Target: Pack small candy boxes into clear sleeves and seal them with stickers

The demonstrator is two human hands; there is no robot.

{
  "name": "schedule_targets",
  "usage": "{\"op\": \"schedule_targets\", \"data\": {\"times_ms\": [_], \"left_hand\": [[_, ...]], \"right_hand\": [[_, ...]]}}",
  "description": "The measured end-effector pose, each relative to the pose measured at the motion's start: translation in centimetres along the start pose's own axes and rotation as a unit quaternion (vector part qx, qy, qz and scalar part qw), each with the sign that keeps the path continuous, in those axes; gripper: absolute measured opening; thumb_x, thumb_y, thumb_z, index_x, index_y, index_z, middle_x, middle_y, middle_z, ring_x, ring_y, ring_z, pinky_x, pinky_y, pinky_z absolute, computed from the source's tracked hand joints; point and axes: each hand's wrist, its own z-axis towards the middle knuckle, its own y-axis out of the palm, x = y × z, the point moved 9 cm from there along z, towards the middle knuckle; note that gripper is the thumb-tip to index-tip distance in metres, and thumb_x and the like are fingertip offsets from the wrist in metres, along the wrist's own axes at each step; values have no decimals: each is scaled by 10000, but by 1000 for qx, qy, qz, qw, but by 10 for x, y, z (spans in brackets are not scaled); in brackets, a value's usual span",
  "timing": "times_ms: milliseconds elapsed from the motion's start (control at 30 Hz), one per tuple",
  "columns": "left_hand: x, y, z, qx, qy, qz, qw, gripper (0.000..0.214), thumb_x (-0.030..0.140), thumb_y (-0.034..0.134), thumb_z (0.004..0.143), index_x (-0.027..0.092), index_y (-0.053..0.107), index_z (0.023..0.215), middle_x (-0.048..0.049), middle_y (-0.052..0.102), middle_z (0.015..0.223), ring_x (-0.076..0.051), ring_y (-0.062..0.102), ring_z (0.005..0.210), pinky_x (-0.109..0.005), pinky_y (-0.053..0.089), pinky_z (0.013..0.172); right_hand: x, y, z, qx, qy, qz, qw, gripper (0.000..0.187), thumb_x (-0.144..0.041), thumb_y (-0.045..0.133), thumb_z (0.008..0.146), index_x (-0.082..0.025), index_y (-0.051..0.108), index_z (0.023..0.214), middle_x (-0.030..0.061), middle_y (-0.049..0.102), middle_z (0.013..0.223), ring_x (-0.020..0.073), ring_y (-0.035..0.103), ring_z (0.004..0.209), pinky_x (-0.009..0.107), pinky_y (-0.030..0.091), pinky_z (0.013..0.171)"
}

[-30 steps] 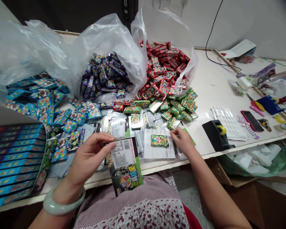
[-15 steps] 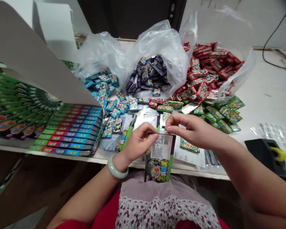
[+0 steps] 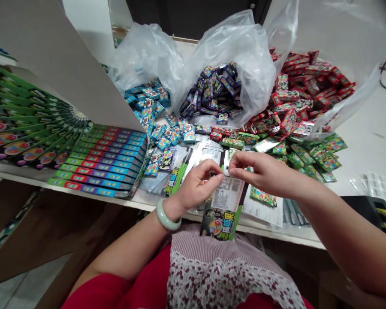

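Observation:
A black and green printed candy bag (image 3: pixel 221 219) with a white label panel lies over the table's front edge, its lower end against my apron. My left hand (image 3: pixel 199 185), a pale bangle on its wrist, pinches at the bag's top edge. Just to the right, my right hand (image 3: pixel 260 171) has thumb and forefinger pressed together close to the left fingertips; whatever is between them is too small to make out. Beside my right wrist lies a green candy packet (image 3: pixel 263 197). Another printed bag (image 3: pixel 173 180) rests left of my left hand.
Clear plastic bags spill small blue boxes (image 3: pixel 152 96), purple boxes (image 3: pixel 217 90) and red boxes (image 3: pixel 309 81) across the table. Green packets (image 3: pixel 324 156) lie at right. A row of striped boxes (image 3: pixel 106 163) and a white carton (image 3: pixel 61 56) stand left. A black tape dispenser (image 3: pixel 362 210) sits right.
The view has shifted, so most things appear farther right and slightly higher. Both hands stay close together at the bag's top edge, with little change in their pose.

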Motion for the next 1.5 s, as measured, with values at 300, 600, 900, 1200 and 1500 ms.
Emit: {"op": "schedule_targets", "data": {"times_ms": [300,600,900,1200,1500], "left_hand": [[-7,2,3,44,-13,-5,999,202,297,731,783,206,554,819,6,574,777,-141,553,761,-299,461,721],[3,-1,2,-9,29,33,999,137,227,657,837,214,544,913,-15,575,859,-149,586,818,-280,488,746],[-22,-47,5,137,-75,47,987,112,276,663,795,212,600,862,15,603,816,-133,580,749,-221,475,680],[-100,-120,-37,387,-242,-150,877,310,246,733,632,211,556,884,22,622,823,-128,586,677,-220,468,579],[-69,-132,-41,260,-142,251,922,468,516,704,679,192,600,1000,-83,607,1007,-268,599,927,-417,505,820]], "right_hand": [[1,-2,1,15,2,-10,1000,120,-302,569,842,-230,591,749,-7,621,680,144,537,613,262,388,564],[46,43,16,-136,132,318,929,122,-311,666,764,-205,608,758,-41,550,625,99,486,554,217,391,502],[98,33,13,-51,126,89,987,120,-268,584,856,-213,686,890,-1,698,796,129,630,686,247,490,637],[191,-73,-31,210,168,-286,920,421,-85,569,829,-220,602,1226,130,537,1392,318,405,1282,466,290,1007],[174,-64,-41,238,54,-335,910,292,-243,482,949,-228,646,1190,86,674,1212,240,557,1082,407,411,951]]}}
